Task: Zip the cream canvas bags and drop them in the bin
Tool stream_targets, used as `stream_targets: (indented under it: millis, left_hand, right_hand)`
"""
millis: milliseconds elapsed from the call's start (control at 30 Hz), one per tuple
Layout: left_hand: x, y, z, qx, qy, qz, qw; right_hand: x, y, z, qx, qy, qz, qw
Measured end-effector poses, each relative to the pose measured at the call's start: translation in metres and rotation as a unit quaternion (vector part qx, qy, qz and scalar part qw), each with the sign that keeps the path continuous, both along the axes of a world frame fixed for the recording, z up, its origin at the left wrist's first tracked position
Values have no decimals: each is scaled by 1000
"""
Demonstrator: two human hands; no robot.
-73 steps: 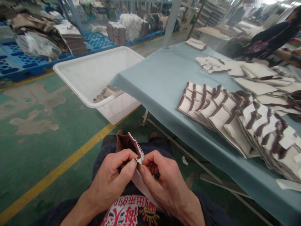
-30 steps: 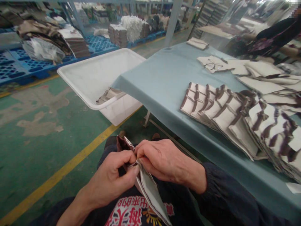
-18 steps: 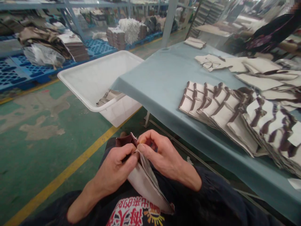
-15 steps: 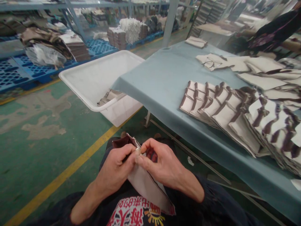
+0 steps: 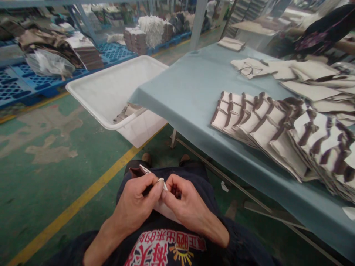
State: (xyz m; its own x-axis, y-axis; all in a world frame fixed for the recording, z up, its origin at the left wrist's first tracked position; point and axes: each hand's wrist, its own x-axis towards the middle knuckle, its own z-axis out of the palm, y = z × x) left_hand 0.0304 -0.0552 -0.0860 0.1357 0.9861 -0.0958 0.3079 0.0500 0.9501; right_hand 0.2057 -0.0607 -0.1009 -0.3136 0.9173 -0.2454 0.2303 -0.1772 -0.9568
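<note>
Beside the table (image 5: pixel 177 88), your left hand (image 5: pixel 137 197) and right hand (image 5: pixel 188 201) have their grip clamped on one cloth (image 5: pixel 167 211), seemingly unfinished; stacked pieces (image 5: pixel 262 127) lie on the table.

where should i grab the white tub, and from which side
Probably by the flared rim of the white tub, from the left: that edge lies open over the floor, while the table overlaps the right side in this view. The left hand and right hand are both pinching a folded piece.

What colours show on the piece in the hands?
The piece is off-white and dark brown; head view.
</note>
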Motion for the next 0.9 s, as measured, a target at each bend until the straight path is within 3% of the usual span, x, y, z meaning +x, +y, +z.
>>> stream_targets:
  millis: [100,333,533,733,900]
  left_hand:
    - [6,-4,-1,-31,-45,46,997]
    - [21,-14,-11,-130,-168,91,973]
    - [26,-12,-22,-107,-196,113,968]
    - [17,-4,-15,-77,-182,62,978]
    - [4,3,-3,-40,-76,-36,996]
  right_hand:
    - [-5,-2,1,52,28,2,998]
    - [-11,-1,-2,137,121,-4,983]
    - [-9,-6,-17,77,203,-31,976]
    - [-9,-14,-31,22,223,-61,973]
    - [-3,-7,-26,34,161,-65,984]
